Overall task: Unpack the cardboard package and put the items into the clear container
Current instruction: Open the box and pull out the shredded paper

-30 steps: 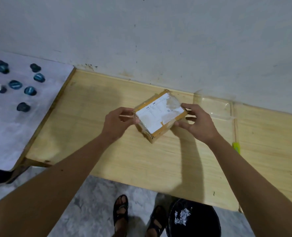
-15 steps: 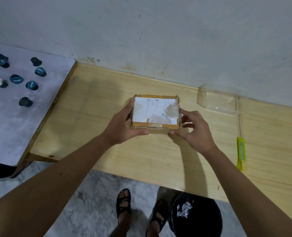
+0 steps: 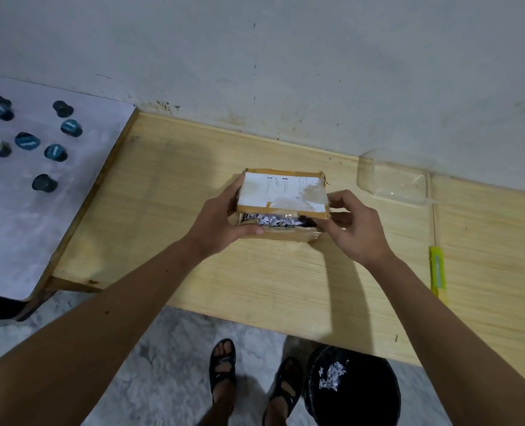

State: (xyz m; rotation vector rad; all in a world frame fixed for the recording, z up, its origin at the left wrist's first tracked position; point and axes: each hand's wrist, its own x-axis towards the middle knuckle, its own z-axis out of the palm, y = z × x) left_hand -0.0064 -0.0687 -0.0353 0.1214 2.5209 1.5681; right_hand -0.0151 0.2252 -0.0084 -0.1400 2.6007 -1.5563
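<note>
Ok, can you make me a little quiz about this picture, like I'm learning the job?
1. True or false: the left hand and the right hand both hold the cardboard package.
2. What shows through the package's open near side?
3. Where is the clear container? A: on the floor. B: on the wooden table, by the wall, right of the package. C: in the black bin.

Key:
1. True.
2. Shredded paper.
3. B.
</note>
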